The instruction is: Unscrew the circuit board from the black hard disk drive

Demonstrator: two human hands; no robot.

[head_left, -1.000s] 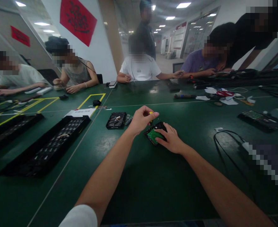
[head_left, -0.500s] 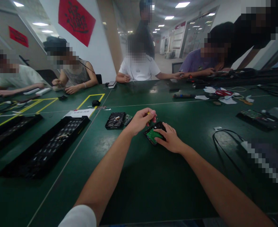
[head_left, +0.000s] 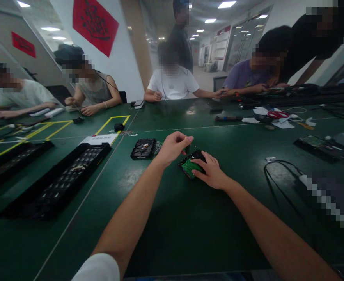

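A hard drive (head_left: 188, 167) with a green circuit board and black casing lies on the green table in front of me. My right hand (head_left: 211, 168) grips it from the right, thumb over the board and fingers along the far edge. Above its far left corner, my left hand (head_left: 174, 147) is closed around a small screwdriver (head_left: 187, 149) held upright. Its dark lower handle shows below my fingers; its tip is too small to make out. Left of my left hand lie another black drive (head_left: 143, 149) and a loose circuit board (head_left: 158, 147), partly covered by my wrist.
A long black tray (head_left: 57, 181) stands at the left beside a white paper label (head_left: 99, 139). To the right are another drive (head_left: 320, 148), a black cable (head_left: 273, 191) and scattered papers (head_left: 283, 123). Several people sit across the table; others stand behind.
My left fingers shift and turn around the screwdriver; its yellow part showed earlier and is now mostly covered. My right hand and the hard drive stay in place.
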